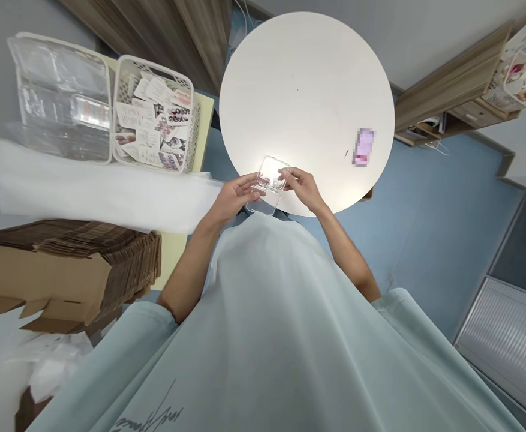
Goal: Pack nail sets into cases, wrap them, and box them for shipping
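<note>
The shirt (280, 300) hangs just short of the table (305, 90). The case (268, 188), clear and hinged open, is held at the table's near edge, one half over the top, the other past the rim. The left hand (236, 198) has thumb and fingers closed on the case near its hinge. The right hand (305, 187) touches the upper half; whether it pinches cannot be told. Sound handling calls for steady support at the hinge, light pressure on the thin walls, and working farther inside the rim. Room for moving lies toward the table's middle. Left of the table, wrap (110, 192) reaches close behind the left hand and limits that side. A purple item (363, 147) lies near the table's right edge; baskets (195, 135) stand beyond its left.
</note>
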Action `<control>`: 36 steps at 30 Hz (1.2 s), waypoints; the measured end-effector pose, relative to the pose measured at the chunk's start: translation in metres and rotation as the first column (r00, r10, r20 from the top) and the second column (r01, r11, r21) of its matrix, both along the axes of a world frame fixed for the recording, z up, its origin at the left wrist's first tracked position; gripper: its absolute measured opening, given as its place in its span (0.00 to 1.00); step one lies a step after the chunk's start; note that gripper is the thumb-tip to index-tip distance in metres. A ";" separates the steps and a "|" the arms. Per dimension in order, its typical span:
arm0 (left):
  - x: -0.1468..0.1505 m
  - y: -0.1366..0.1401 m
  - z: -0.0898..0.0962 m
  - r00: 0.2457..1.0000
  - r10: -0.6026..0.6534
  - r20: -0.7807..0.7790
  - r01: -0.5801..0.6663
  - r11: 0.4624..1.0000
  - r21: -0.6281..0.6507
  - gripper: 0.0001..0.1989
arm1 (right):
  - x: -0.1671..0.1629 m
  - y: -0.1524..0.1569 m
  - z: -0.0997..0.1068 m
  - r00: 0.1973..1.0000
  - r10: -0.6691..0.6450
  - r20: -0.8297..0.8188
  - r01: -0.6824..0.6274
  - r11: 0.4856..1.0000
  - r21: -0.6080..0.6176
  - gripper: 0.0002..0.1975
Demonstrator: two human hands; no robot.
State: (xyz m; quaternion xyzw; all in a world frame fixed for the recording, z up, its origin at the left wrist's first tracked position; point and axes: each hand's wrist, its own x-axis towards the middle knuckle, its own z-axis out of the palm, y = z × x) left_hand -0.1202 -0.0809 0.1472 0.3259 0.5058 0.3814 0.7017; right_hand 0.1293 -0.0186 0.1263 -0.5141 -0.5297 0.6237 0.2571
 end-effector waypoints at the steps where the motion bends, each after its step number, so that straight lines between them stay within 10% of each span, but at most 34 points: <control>1: -0.004 -0.003 -0.002 1.000 0.029 -0.003 -0.029 0.999 -0.019 0.35 | -0.002 0.003 -0.007 1.000 0.005 0.024 -0.005 1.000 0.005 0.38; 6: -0.029 -0.025 -0.011 0.979 0.199 -0.053 -0.204 0.972 -0.113 0.32 | -0.010 0.025 -0.059 0.936 0.122 0.331 -0.153 0.986 0.067 0.24; 14: -0.052 -0.061 -0.016 0.922 0.367 -0.124 -0.384 0.909 -0.162 0.33 | -0.026 0.038 -0.130 0.495 0.416 0.763 -0.507 0.851 -0.135 0.31; 19: -0.051 -0.073 -0.014 0.904 0.405 -0.134 -0.423 0.892 -0.159 0.34 | -0.024 0.030 -0.148 0.377 0.421 0.825 -0.589 0.796 -0.138 0.27; 28: -0.042 -0.064 -0.014 0.923 0.369 -0.111 -0.382 0.913 -0.145 0.34 | -0.011 0.014 -0.151 0.496 0.384 0.779 -0.472 0.872 -0.129 0.19; 36: -0.026 -0.037 -0.018 0.960 0.277 -0.030 -0.278 0.949 -0.146 0.31 | 0.015 0.004 -0.108 0.724 0.152 0.673 -0.219 0.976 0.016 0.13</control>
